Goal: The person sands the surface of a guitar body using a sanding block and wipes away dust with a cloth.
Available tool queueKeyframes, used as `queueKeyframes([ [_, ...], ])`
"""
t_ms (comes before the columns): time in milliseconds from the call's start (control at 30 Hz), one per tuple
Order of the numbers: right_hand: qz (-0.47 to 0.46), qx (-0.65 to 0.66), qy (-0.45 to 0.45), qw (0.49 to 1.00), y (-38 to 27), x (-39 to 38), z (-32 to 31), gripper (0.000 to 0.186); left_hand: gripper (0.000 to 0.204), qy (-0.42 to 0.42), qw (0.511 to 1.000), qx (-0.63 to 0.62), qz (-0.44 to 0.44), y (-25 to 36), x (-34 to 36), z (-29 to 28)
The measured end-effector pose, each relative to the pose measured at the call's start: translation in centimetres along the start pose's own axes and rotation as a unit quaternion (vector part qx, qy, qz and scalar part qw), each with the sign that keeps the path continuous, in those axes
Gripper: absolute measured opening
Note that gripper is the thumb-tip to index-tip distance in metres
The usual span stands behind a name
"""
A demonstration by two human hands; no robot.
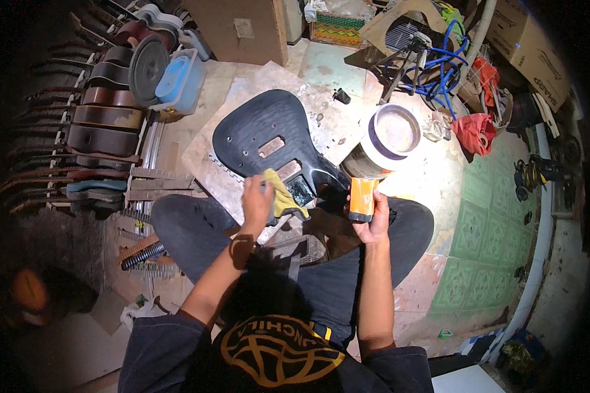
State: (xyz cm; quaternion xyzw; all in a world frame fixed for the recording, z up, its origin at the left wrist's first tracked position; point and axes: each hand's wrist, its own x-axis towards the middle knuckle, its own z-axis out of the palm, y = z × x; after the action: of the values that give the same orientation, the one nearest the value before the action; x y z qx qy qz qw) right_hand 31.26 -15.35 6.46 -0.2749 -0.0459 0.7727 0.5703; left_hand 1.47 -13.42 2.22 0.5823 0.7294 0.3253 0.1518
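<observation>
Nearest the camera, a dark shirt (177, 350) is seen; beyond it, a black guitar body (259, 124) is laid on a pale board (200, 152), short of its far corner. The face looks darkened throughout; no fittings are seen in the cut-outs. A yellow cloth (280, 196) is held in the left hand's (258, 202) grip, an orange block (362, 195) in the right hand's (375, 221). The right edge is crowded by a bucket (366, 161); more room is left at the far corner.

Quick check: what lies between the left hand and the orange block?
In the head view, the yellow cloth at the left hand comes first, then a dark glossy item I can't identify, then the narrow end of the black guitar body.
</observation>
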Motion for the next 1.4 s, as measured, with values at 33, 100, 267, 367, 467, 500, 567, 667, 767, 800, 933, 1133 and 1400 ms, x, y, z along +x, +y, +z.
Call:
queueKeyframes([
  [33, -0.006, -0.007, 0.002, 1.0, -0.2, 0.0, -0.1, 0.05, 0.021, -0.046, 0.999, -0.001, 0.018, 1.0, -0.4, 0.4],
  [100, -0.009, -0.008, 0.005, 1.0, -0.2, 0.0, -0.1, 0.049, 0.025, -0.13, 0.988, -0.018, 0.076, 2.2, -2.0, 1.6],
  [267, -0.009, 0.014, 0.004, 1.0, -0.4, -0.3, 0.7, 0.053, 0.029, -0.221, 0.967, -0.034, 0.118, 4.0, -3.7, 1.7],
  [367, -0.008, 0.039, -0.004, 0.999, -0.4, -0.6, 0.9, 0.055, 0.021, -0.18, 0.97, -0.089, 0.135, 3.4, -3.3, 0.4],
  [467, -0.025, 0.034, 0.001, 0.999, -0.7, -0.7, 0.6, 0.055, 0.017, -0.051, 0.988, -0.111, 0.089, 3.7, -1.2, -1.1],
  [500, -0.03, 0.026, 0.006, 0.999, -0.7, -0.7, 0.7, 0.054, 0.018, -0.016, 0.992, -0.106, 0.071, 3.5, -0.2, -1.2],
  [567, -0.041, 0.01, 0.018, 0.999, -0.7, -0.6, 0.8, 0.054, 0.021, 0.022, 0.993, -0.109, 0.033, 4.1, 1.8, -0.7],
  [667, -0.054, 0.006, 0.021, 0.998, -0.7, -0.4, 0.9, 0.053, 0.028, -0.011, 0.99, -0.099, 0.105, 4.6, 4.0, 2.0],
  [767, -0.06, 0.016, 0.039, 0.997, -0.4, -0.2, 1.3, 0.052, 0.029, -0.034, 0.995, 0.011, 0.096, 4.9, 4.7, 5.9],
  [800, -0.063, 0.02, 0.044, 0.997, -0.4, -0.3, 1.1, 0.051, 0.03, -0.043, 0.994, 0.024, 0.097, 5.8, 4.6, 6.6],
  [933, -0.073, 0.028, 0.053, 0.996, -0.7, -0.3, 0.6, 0.049, 0.034, -0.08, 0.983, 0.055, 0.159, 7.7, 3.9, 7.4],
  [1133, -0.068, 0.025, 0.073, 0.995, -0.6, -0.2, 2.3, 0.044, 0.046, -0.263, 0.906, 0.015, 0.332, 8.4, 1.8, 5.5],
  [1400, -0.079, 0.028, 0.077, 0.994, -0.8, -0.4, 1.5, 0.047, 0.032, -0.531, 0.824, -0.142, 0.134, 9.2, -0.3, 3.7],
])
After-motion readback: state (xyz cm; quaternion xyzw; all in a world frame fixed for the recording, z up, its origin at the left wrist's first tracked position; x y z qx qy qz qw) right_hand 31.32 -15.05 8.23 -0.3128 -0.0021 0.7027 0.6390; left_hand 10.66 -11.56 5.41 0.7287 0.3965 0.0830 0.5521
